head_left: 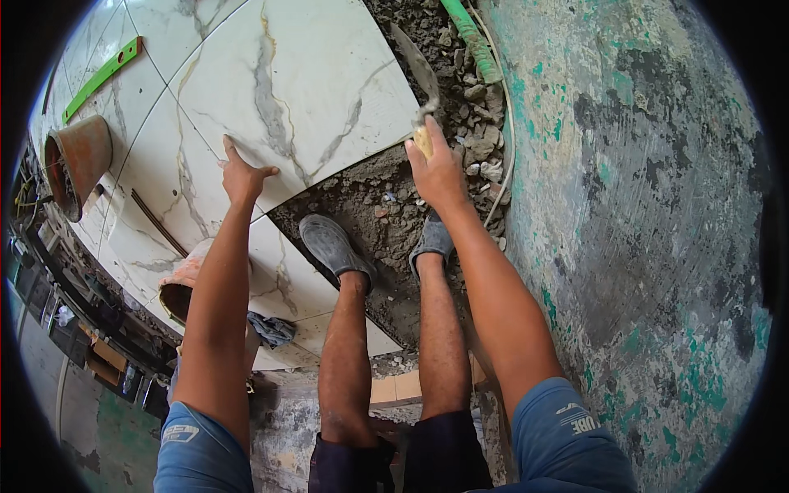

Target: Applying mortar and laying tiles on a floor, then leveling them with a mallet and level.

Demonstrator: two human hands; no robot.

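My right hand point(440, 171) grips a trowel point(417, 70) by its pale handle. The long metal blade points away from me, over the right edge of a large white marble-look tile point(345, 78). On that tile's near left part, close to a joint, rests my left hand point(242, 177); index finger and thumb are stretched apart and it holds nothing. Along the tile's near and right edges lies rough grey mortar and rubble point(370, 191), where my feet in grey shoes stand.
A green spirit level point(103, 80) and a clay-coloured bucket point(85, 160) stand on tiles at left; another bucket point(182, 287) is partly behind my left forearm. A dark cloth point(272, 329) lies nearby. A green corrugated pipe point(474, 41) and a cable run beside the peeling wall point(633, 205).
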